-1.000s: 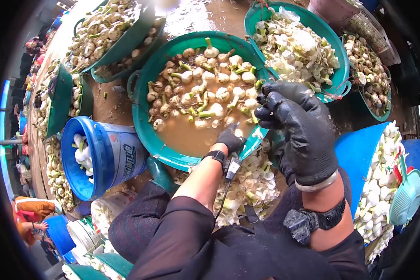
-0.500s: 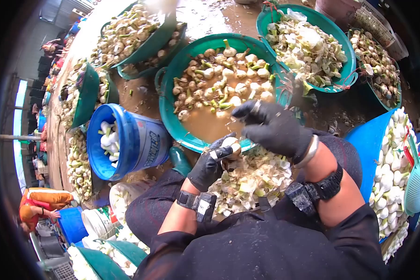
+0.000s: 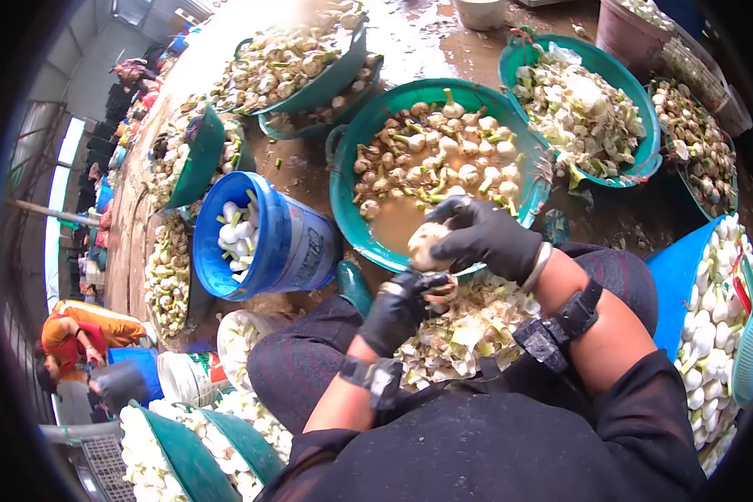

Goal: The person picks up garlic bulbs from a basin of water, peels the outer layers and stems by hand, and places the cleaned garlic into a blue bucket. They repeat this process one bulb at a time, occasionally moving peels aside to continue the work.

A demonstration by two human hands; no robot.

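Observation:
Both my hands wear black gloves and meet over my lap. My right hand [image 3: 487,236] is wrapped over the top of a pale garlic bulb [image 3: 425,243]. From below, my left hand [image 3: 397,308] pinches the bulb's lower end, where a curl of skin hangs. A heap of garlic peelings [image 3: 468,326] lies on my lap just under the hands. Right behind them stands a green basin [image 3: 340,197] with unpeeled garlic in muddy water.
A blue bucket [image 3: 305,248] with peeled bulbs lies tipped at my left. A green basin of peelings [image 3: 649,149] is at the far right, and a blue tub of peeled garlic [image 3: 671,280] at my right. More green basins line the wet floor. A person in orange [image 3: 84,332] crouches far left.
My left hand drew back from the basin to my lap with a bulb. My right hand came down and closed over the bulb, and the view shifted left.

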